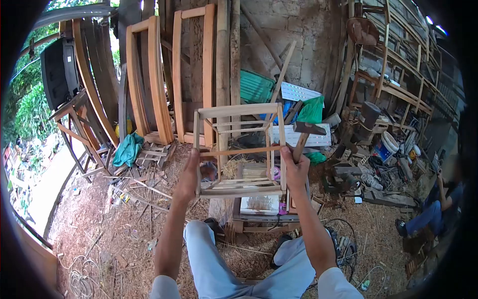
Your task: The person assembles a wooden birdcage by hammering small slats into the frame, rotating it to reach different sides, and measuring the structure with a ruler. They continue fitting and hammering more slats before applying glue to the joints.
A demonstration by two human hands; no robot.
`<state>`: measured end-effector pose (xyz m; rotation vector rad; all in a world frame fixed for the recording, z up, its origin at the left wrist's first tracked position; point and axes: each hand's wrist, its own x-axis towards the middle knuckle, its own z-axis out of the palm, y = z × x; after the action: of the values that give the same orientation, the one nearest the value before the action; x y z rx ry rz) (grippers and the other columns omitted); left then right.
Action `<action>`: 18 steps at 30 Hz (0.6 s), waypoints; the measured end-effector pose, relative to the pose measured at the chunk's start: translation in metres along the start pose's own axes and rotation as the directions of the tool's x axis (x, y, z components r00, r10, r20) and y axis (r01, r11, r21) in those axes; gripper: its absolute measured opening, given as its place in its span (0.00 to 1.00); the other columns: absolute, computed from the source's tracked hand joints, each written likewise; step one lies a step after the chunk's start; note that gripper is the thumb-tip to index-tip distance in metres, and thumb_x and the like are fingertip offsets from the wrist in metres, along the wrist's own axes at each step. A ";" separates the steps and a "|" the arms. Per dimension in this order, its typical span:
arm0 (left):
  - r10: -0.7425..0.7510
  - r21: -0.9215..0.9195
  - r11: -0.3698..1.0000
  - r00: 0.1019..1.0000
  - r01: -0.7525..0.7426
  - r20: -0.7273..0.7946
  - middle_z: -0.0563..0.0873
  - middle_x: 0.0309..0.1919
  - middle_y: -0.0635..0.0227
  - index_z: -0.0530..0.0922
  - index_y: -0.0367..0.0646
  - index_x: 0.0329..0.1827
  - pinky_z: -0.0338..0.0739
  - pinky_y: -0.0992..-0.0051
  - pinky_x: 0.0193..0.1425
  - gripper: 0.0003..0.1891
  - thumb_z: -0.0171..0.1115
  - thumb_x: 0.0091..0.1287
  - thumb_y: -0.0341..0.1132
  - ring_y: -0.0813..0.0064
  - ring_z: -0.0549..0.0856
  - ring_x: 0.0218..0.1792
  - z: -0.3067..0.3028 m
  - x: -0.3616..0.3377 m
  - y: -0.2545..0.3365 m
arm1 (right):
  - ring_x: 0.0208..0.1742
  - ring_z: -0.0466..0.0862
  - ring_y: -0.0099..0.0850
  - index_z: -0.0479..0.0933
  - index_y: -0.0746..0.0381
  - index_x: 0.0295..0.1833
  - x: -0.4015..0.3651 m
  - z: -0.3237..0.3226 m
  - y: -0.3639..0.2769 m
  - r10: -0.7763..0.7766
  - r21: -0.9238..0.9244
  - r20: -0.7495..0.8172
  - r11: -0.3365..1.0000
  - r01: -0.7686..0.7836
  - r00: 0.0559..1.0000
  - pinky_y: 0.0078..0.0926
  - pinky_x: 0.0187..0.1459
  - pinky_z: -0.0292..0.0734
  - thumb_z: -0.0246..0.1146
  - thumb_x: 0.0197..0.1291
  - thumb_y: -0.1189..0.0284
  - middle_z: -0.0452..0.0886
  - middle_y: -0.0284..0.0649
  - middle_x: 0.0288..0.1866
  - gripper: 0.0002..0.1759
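Observation:
Held up before me is a small box-shaped wooden frame (240, 192) of pale rails and posts. A thin, browner slat (239, 151) runs across it between my hands. My left hand (184, 178) is closed on the left post, around the slat's left end. On the far side, my right hand (296, 173) presses against the right post by the slat's other end. That same hand also grips the handle of a hammer (309, 128), its head pointing up and outward. Some fingers of both hands are hidden behind the posts.
Below the frame stands a low wooden bench (238, 217). Tall wooden frames (209, 74) lean on the back wall. A green cloth (128, 149) lies at left, and a white bucket (389, 143) among clutter at right. A seated person (432, 215) is at far right. Shavings cover the ground.

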<state>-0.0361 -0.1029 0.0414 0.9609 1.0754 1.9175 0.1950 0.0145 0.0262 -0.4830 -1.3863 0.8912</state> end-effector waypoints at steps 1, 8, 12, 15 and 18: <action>-0.013 0.084 0.996 1.000 0.013 -0.010 0.82 0.30 0.66 0.73 0.38 0.51 0.62 0.80 0.20 0.24 0.40 0.78 0.52 0.83 0.69 0.17 -0.003 -0.006 -0.004 | 0.39 0.74 0.15 0.83 0.70 0.48 -0.002 0.000 0.002 -0.031 0.007 0.002 1.000 0.031 1.000 0.17 0.45 0.69 0.63 0.67 0.64 0.85 0.32 0.38 0.18; 0.054 0.154 0.987 0.995 -0.042 -0.080 0.69 0.21 0.78 0.74 0.40 0.47 0.54 0.83 0.16 0.24 0.43 0.77 0.55 0.89 0.62 0.15 -0.001 -0.021 -0.025 | 0.38 0.78 0.19 0.83 0.69 0.48 -0.009 -0.012 0.005 0.047 -0.022 -0.005 0.999 -0.047 0.999 0.20 0.42 0.72 0.64 0.66 0.64 0.85 0.36 0.40 0.17; 0.129 0.114 0.987 0.986 -0.117 -0.103 0.64 0.20 0.81 0.74 0.42 0.46 0.52 0.83 0.16 0.23 0.45 0.76 0.55 0.91 0.59 0.15 0.006 -0.020 -0.031 | 0.38 0.79 0.20 0.83 0.69 0.46 -0.013 -0.012 -0.002 0.075 -0.055 -0.035 0.996 -0.077 0.997 0.21 0.42 0.73 0.65 0.65 0.63 0.85 0.35 0.37 0.17; 0.132 0.117 0.986 0.987 -0.120 -0.095 0.64 0.21 0.81 0.74 0.42 0.48 0.52 0.84 0.17 0.23 0.45 0.76 0.55 0.91 0.60 0.16 0.002 -0.017 -0.042 | 0.40 0.79 0.21 0.81 0.69 0.44 -0.014 -0.013 0.008 0.012 0.027 -0.065 1.000 -0.010 0.998 0.21 0.44 0.73 0.65 0.65 0.62 0.84 0.36 0.39 0.18; 0.150 0.100 0.985 0.983 -0.139 -0.108 0.64 0.21 0.82 0.74 0.42 0.49 0.53 0.84 0.17 0.23 0.44 0.76 0.55 0.91 0.60 0.16 0.000 -0.014 -0.050 | 0.45 0.74 0.20 0.80 0.70 0.47 -0.020 -0.011 0.012 0.013 0.078 -0.107 0.997 -0.005 0.994 0.21 0.51 0.68 0.62 0.68 0.59 0.82 0.34 0.43 0.22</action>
<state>-0.0182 -0.0954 -0.0068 1.0134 1.1981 2.0785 0.2038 0.0086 0.0025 -0.4711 -1.2482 0.9104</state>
